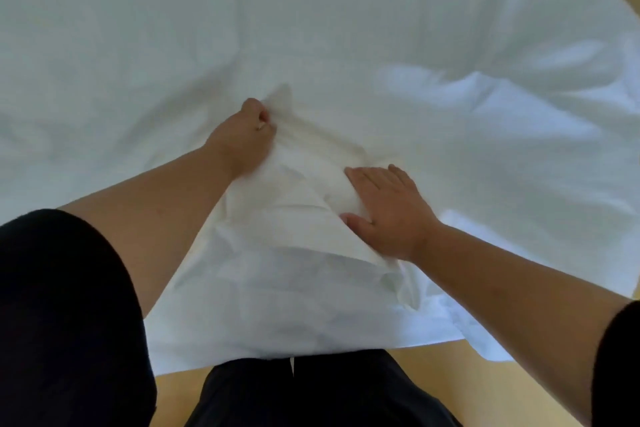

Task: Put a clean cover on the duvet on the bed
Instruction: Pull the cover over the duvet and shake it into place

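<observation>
The duvet [346,28] lies spread white across the bed ahead of me. My left hand [247,135] pinches a fold of the cover [277,253]; my right hand [388,208] rests flat on it, fingers straight — the 2 hands apart. Step in hand, I judge: finding the cover's opening. Next calls for a firm corner grip. The near edge overhangs the floor [433,371] — room to step back.

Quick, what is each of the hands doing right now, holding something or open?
Left hand: closed, gripping a bunch of the white cover.
Right hand: open, fingers straight, pressing flat on the same cover.
</observation>
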The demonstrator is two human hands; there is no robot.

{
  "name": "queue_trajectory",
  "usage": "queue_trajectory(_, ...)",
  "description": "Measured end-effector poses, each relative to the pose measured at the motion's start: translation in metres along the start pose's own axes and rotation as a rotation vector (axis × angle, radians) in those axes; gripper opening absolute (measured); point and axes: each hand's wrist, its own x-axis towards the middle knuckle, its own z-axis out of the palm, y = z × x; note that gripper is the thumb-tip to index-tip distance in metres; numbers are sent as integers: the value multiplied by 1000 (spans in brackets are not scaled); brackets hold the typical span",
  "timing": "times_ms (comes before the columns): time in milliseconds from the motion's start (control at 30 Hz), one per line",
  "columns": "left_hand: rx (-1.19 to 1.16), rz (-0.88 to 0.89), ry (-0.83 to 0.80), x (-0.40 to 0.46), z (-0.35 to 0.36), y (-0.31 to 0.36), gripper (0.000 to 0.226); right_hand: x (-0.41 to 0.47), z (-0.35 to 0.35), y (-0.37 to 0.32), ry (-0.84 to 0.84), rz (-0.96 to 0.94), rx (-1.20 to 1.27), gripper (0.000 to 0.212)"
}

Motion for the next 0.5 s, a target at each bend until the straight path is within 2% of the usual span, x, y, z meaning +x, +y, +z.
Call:
queue_trajectory(33, 54, 80, -85, -12, -1, 2, 39, -8, 3, 1, -46, -8, -9, 109)
queue_trajectory(100, 325, 366, -170, -44, -3, 3, 87, -15, 10, 4, -90, 8, -69, 110)
queue_trajectory(133, 474, 470, -208, -61, 0, 1, 108, -15, 17, 5, -87, 27, -99, 102)
queue_trajectory(167, 607, 512, -280, -80, 7, -5, 117, -19, 26, 5, -43, 51, -104, 85)
queue_trajectory(233, 772, 488, -354, -114, 28, -20, 106, -23, 42, 4, 145, 72, -160, 47)
queue_trajectory(300, 865, 462, -281, -140, 51, -29, 65, -27, 48, 5, 204, 175, -220, 42)
queue_trajectory(333, 864, 446, -209, -148, 58, -30, 42, -32, 45, 4, 174, 234, -212, 43)
queue_trajectory(367, 842, 395, -167, -152, 61, -28, 29, -37, 41, 3, 147, 274, -192, 42)
queue_trajectory(433, 732, 311, -150, -153, 58, -21, 21, -54, 30, 6, 66, 311, -116, 34)
queue_trajectory(500, 555, 284, -166, -163, 44, -10, 13, -79, 8, 12, -32, 272, -50, 26)
